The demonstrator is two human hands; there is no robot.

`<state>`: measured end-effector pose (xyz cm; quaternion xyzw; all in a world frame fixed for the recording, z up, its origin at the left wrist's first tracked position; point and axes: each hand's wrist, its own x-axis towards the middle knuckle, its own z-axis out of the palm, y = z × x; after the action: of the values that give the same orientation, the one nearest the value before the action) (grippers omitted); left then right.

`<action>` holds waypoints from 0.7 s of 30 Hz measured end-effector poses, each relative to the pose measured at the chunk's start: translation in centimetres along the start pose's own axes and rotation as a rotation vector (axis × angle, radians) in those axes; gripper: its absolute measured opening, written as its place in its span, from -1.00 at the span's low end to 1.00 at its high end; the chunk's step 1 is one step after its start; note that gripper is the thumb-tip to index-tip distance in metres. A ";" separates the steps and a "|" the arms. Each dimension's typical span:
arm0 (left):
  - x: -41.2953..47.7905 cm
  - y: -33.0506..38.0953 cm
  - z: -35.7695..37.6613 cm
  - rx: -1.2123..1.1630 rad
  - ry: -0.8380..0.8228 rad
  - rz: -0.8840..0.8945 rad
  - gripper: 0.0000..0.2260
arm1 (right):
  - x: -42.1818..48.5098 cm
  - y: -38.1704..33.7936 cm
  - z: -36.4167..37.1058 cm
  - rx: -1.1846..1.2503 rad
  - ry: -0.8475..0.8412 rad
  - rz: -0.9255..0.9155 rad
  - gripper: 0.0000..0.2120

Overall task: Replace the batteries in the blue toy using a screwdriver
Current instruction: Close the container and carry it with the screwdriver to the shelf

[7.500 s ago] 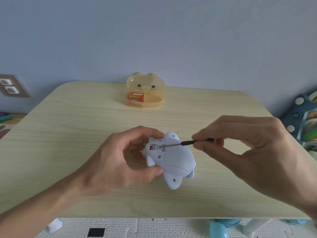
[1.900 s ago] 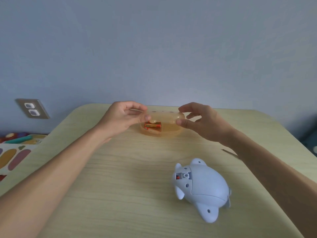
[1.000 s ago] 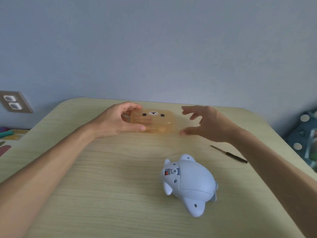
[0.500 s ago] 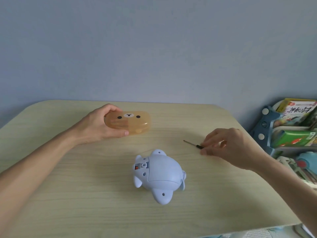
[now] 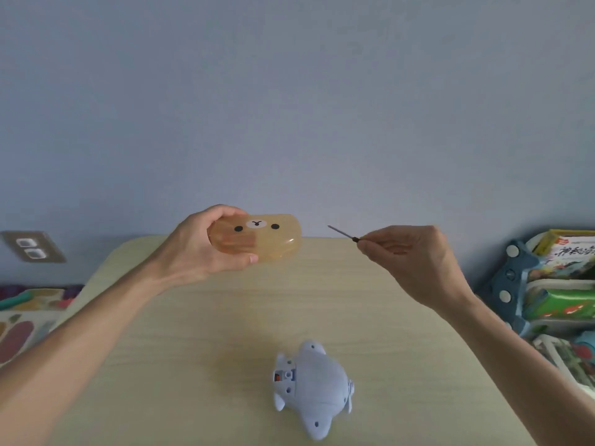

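Both hands have lifted off the tabletop [image 5: 225, 333]. Left hand [image 5: 199, 252] wraps its grip around the shut bear box [image 5: 257, 239]; right hand [image 5: 415, 259] pinches the screwdriver [image 5: 343, 232], maybe to put it away. Blue toy [image 5: 314, 386] lies belly-up at lower middle.

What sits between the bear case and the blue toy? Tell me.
Nothing in the head view: only bare table separates the bear case, held up by the left hand, from the blue toy lying on the tabletop.

Pale blue toy [image 5: 317, 389] at six o'clock; translucent amber box [image 5: 257, 241] with bear face print; light wood-grain table [image 5: 199, 349].
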<state>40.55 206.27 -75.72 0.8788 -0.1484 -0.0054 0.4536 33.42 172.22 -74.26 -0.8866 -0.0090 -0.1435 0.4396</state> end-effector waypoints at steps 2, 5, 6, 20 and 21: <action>0.5 4.5 -3.5 0.017 0.009 0.011 -0.30 | 1.9 -5.0 -1.9 0.036 0.000 -0.002 -0.94; 1.4 13.0 -9.9 0.002 0.004 -0.006 -0.31 | 4.6 -13.7 -6.9 0.082 0.007 -0.001 -0.94; 1.7 16.3 -12.4 -0.008 0.004 -0.012 -0.32 | 5.6 -17.0 -9.2 0.091 0.014 -0.003 -0.94; 1.2 61.5 -42.9 0.060 -0.024 0.015 -0.35 | 13.0 -57.6 -40.4 0.089 0.080 -0.050 -0.91; 1.2 63.2 -43.8 0.052 -0.021 0.031 -0.33 | 13.0 -59.0 -41.6 0.084 0.093 -0.069 -0.91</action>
<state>31.79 206.41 0.72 0.8878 -0.1668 -0.0036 0.4289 27.24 174.46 -1.20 -0.8588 -0.0251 -0.1993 0.4714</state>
